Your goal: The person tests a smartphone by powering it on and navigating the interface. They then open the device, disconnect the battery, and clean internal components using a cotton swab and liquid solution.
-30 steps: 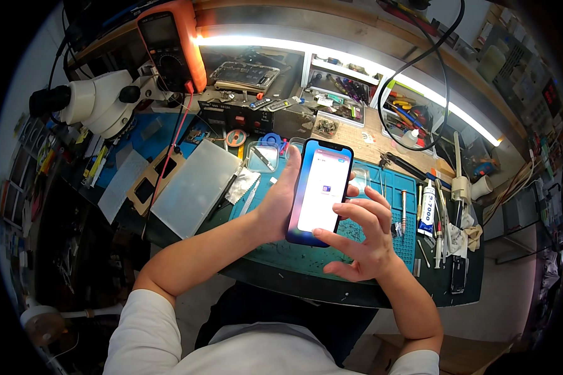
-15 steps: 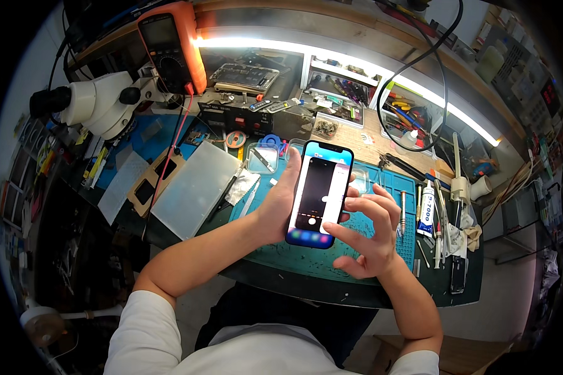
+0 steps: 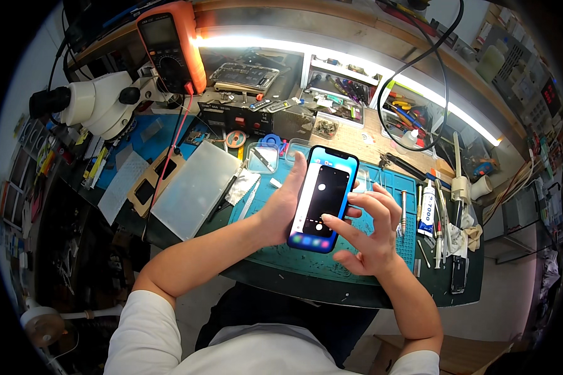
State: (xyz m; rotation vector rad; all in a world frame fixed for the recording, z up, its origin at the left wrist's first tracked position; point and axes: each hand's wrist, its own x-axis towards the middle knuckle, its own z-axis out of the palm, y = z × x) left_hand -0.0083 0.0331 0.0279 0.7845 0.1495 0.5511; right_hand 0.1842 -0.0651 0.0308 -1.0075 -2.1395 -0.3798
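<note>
My left hand [image 3: 279, 211] holds a smartphone [image 3: 325, 194] upright over the mat, its thumb along the left edge and its fingertips showing past the right edge. The lit screen has a dark app card in the middle and a row of blurred icons at the bottom. My right hand [image 3: 374, 232] is spread open, holding nothing. Its index fingertip is at the lower part of the screen, and the other fingers are bent and apart. Beneath both hands lies a teal work mat [image 3: 275, 256].
Left of the mat are a translucent flat case [image 3: 196, 187], a brown phone-shaped holder [image 3: 153, 184] and a white microscope [image 3: 97, 103]. An orange multimeter [image 3: 172, 50] stands behind. To the right lie a glue tube [image 3: 426, 209], several slim tools and a dark phone-like part [image 3: 458, 275].
The phone has tilted slightly to the right and dropped a little. On its screen the dark card has slid right. My right index finger has moved up slightly.
</note>
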